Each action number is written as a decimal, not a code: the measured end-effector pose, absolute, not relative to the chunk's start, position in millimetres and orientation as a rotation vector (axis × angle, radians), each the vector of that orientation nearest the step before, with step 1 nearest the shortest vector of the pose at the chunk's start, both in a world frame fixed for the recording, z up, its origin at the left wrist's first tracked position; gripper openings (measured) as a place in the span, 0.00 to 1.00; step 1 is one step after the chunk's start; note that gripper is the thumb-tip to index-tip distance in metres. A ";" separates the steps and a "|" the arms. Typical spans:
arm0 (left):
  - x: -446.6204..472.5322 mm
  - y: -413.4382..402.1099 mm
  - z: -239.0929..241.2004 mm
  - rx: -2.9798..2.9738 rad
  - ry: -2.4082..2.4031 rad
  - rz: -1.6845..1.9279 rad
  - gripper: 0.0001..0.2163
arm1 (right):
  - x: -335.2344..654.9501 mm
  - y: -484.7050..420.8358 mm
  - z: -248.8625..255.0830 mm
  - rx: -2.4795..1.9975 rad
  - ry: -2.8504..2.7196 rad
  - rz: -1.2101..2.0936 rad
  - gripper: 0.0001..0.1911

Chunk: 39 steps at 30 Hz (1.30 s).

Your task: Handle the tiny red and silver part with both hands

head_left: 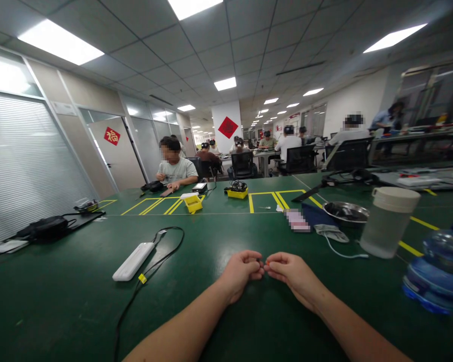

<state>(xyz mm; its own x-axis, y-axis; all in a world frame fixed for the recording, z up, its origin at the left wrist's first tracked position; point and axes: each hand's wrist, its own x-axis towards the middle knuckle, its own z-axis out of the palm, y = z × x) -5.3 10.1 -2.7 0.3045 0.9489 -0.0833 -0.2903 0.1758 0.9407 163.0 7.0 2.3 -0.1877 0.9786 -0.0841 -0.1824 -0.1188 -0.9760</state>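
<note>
My left hand (pixel 241 270) and my right hand (pixel 289 272) rest on the green table (pixel 211 236), fingertips meeting in the middle. Both are curled in a pinch around a tiny orange piece (pixel 267 262) held between them; it is too small to name. A white power bank (pixel 133 261) with a black cable (pixel 162 254) lies to the left of my left hand. A translucent lidded jug (pixel 388 220) stands to the right of my right hand.
A metal bowl (pixel 350 211) and a dark cloth sit behind the jug. A blue water bottle (pixel 440 269) lies at the right edge. Yellow trays (pixel 193 203) stand farther back. A person (pixel 174 166) works across the table; others sit beyond.
</note>
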 end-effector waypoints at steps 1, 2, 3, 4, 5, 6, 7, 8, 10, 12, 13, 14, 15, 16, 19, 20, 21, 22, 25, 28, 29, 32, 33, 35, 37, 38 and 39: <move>-5.4 10.2 -2.6 1.000 0.833 1.038 0.15 | 162.7 6.6 2.7 -1.050 -1.139 1.498 0.09; -5.6 10.3 -2.4 0.995 0.840 1.039 0.15 | 162.3 5.9 3.4 -1.053 -1.140 1.497 0.09; -5.8 10.3 -2.0 0.989 0.850 1.041 0.15 | 161.7 5.0 4.5 -1.056 -1.147 1.500 0.09; -5.9 10.2 -1.6 0.983 0.858 1.042 0.14 | 161.1 4.1 5.9 -1.064 -1.149 1.496 0.08; -6.0 10.1 -1.0 0.975 0.865 1.041 0.13 | 160.4 3.1 7.3 -1.057 -1.157 1.504 0.08; -6.0 10.0 -0.4 0.965 0.868 1.038 0.13 | 159.9 2.4 8.7 -1.057 -1.162 1.502 0.08; -5.9 9.8 0.3 0.955 0.870 1.033 0.12 | 159.4 1.8 9.7 -1.058 -1.162 1.500 0.09; -5.6 9.6 0.9 0.945 0.871 1.032 0.12 | 159.1 1.6 10.4 -1.058 -1.164 1.497 0.09; -5.0 9.1 1.9 0.934 0.876 1.039 0.12 | 159.0 2.2 10.5 -1.067 -1.166 1.483 0.10; -4.3 8.9 2.0 0.937 0.869 1.055 0.12 | 159.4 4.0 9.0 -1.079 -1.171 1.468 0.10; -4.0 9.0 1.5 0.940 0.862 1.064 0.12 | 159.8 5.3 7.9 -1.081 -1.169 1.466 0.09; -3.9 9.3 0.7 0.942 0.852 1.070 0.12 | 160.3 6.8 6.6 -1.070 -1.165 1.487 0.09; -3.7 9.8 -0.4 0.943 0.854 1.080 0.12 | 160.8 8.3 5.2 -1.060 -1.150 1.504 0.09; -3.6 10.4 -1.5 0.944 0.857 1.093 0.12 | 161.4 9.8 3.8 -1.052 -1.148 1.519 0.09; -3.1 11.9 -4.4 0.946 0.864 1.115 0.12 | 162.7 12.8 0.9 -1.067 -1.154 1.536 0.10; -2.9 12.2 -4.8 0.950 0.864 1.114 0.13 | 162.9 13.0 0.5 -1.074 -1.159 1.541 0.10; -2.6 12.2 -4.8 0.956 0.863 1.111 0.13 | 163.1 12.9 0.5 -1.077 -1.165 1.539 0.11; -2.4 12.2 -4.5 0.960 0.862 1.105 0.12 | 163.3 12.5 0.8 -1.080 -1.169 1.536 0.11; -2.8 11.9 -2.9 0.960 0.848 1.089 0.11 | 163.2 10.2 3.3 -1.074 -1.157 1.522 0.11; -4.3 12.1 -1.8 0.953 0.829 1.092 0.11 | 163.1 8.0 5.9 -1.047 -1.150 1.537 0.10; -4.7 12.1 -1.6 0.955 0.826 1.093 0.12 | 163.1 7.5 6.3 -1.041 -1.159 1.538 0.10; -5.0 11.6 -1.4 0.965 0.836 1.094 0.12 | 163.3 7.1 5.1 -1.046 -1.190 1.513 0.09; -5.0 11.2 -1.3 0.971 0.844 1.093 0.12 | 163.3 7.2 4.2 -1.049 -1.193 1.502 0.09; -4.9 10.4 -1.0 0.988 0.857 1.092 0.12 | 163.1 7.6 2.3 -1.039 -1.190 1.485 0.09; -5.2 9.5 -0.5 0.998 0.855 1.090 0.12 | 162.8 7.9 1.4 -1.031 -1.183 1.478 0.10; -5.5 9.1 -0.2 0.996 0.849 1.089 0.12 | 162.6 7.9 1.5 -1.029 -1.176 1.478 0.11; -5.8 8.8 -0.1 0.993 0.842 1.087 0.11 | 162.4 7.9 2.0 -1.027 -1.168 1.481 0.11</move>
<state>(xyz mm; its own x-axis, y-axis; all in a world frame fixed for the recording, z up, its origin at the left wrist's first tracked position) -5.8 8.8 -0.1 0.2605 0.9629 -0.0703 -0.3093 0.1522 0.9387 162.4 7.9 2.0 -0.1919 0.9799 -0.0538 -0.1765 -0.0883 -0.9803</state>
